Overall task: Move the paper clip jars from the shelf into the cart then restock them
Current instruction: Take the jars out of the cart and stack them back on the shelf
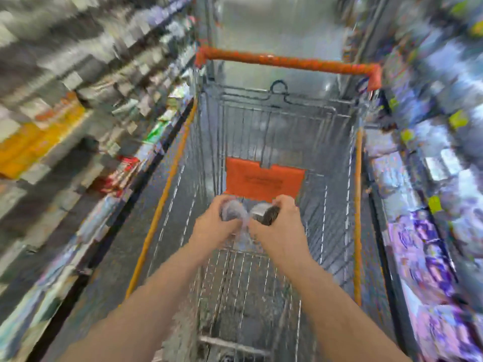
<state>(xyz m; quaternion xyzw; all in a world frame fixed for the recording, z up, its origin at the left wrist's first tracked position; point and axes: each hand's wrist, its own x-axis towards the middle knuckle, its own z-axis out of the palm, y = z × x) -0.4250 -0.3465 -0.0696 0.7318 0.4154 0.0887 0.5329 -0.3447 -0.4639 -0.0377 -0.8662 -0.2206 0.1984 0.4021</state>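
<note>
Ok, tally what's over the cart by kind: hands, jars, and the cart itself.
Hands: 2, left hand and right hand
Jars: 2, left jar and right jar, one in each hand
Cart: 1
Total: 5

I see two small clear jars held side by side over the wire cart (337,194), above its basket floor and just in front of the orange flap on the far wall. The left jar (231,210) is a blurred, pale, see-through cylinder that looks tipped on its side, and I can't make out its contents. The right jar (265,214) shows a bright clear end and a dark, speckled mass inside, also tilted, nearly touching the left jar.
</note>
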